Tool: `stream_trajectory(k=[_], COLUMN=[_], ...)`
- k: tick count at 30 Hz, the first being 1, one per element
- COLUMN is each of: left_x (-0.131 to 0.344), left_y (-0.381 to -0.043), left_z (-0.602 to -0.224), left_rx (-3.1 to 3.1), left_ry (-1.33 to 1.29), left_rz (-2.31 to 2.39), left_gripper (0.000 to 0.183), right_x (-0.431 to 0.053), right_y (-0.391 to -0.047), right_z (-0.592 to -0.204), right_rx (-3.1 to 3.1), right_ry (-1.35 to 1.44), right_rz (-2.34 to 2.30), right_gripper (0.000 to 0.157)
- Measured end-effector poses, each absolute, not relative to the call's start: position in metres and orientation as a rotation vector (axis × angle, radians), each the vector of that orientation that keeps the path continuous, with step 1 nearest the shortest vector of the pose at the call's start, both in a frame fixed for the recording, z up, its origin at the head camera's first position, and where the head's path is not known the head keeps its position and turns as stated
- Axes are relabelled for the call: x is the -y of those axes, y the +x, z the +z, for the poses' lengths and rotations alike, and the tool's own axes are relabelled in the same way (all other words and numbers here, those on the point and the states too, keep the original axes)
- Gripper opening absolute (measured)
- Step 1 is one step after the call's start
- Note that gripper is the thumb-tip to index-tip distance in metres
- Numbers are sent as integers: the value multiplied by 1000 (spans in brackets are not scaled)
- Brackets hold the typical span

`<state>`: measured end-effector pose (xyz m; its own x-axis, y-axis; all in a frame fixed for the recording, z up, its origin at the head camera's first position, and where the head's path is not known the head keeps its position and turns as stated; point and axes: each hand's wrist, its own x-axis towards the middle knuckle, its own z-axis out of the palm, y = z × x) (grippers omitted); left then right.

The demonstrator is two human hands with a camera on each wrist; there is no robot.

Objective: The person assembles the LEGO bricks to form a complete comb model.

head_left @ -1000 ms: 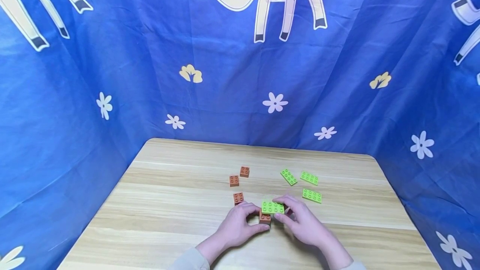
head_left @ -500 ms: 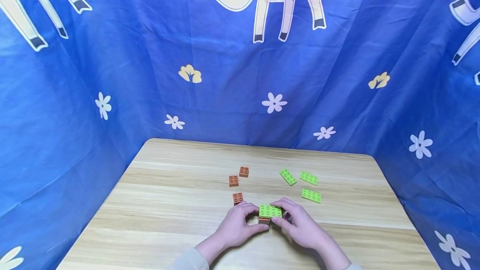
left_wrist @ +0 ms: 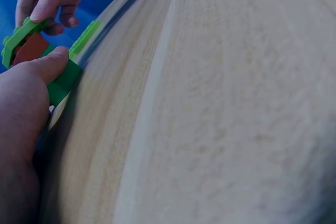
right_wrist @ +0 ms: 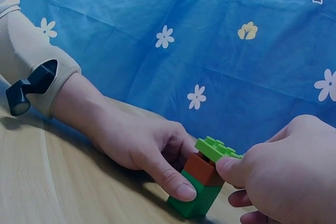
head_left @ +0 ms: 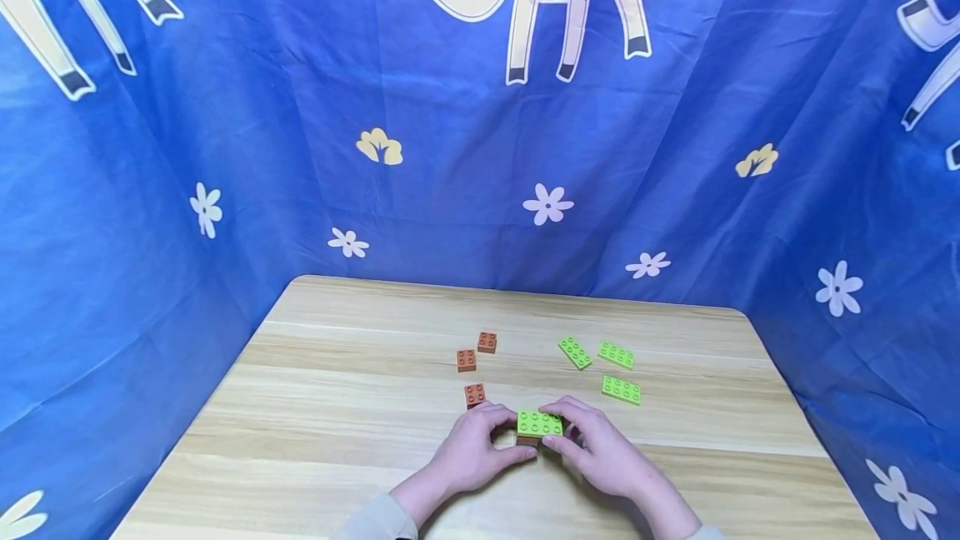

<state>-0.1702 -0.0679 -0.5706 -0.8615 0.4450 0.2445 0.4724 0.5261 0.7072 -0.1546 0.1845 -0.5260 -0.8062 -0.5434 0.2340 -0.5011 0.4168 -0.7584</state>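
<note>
Right hand [head_left: 600, 447], lime plate [head_left: 536, 423] in grip

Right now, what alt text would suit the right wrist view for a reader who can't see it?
The left hand grips a dark green plastic block topped by a reddish-brown plastic block, while the right hand holds a lime-green studded plate on top. Below is a pale wood-grain tabletop; behind, a blue flower-print cloth.

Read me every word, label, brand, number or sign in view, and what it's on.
None readable.
Held lime-green plate, red-brown brick, dark green brick: no lettering visible; any would be too small to read.
Blue curtain: pictures, no letters.
Black wrist device: no lettering visible.
</note>
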Motion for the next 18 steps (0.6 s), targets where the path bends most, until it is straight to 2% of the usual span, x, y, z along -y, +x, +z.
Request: stream_trajectory(k=[5, 10, 18], left_x=[69, 72, 73], left_y=[-169, -170, -171], left_z=[-569, -566, -559], left_rx=[2748, 2658, 2517], left_ry=[-798, -843, -935], left_rz=[-1313, -1560, -1670], left_gripper=[50, 60, 44], right_x=[-185, -185, -185], right_y=[-154, -154, -155], right_z=[-524, -522, -520], right_rx=[-2613, -2621, -2625], right_ry=[-986, -993, -982], right_rz=[-1354, -1333, -1299], right_gripper=[33, 33, 34])
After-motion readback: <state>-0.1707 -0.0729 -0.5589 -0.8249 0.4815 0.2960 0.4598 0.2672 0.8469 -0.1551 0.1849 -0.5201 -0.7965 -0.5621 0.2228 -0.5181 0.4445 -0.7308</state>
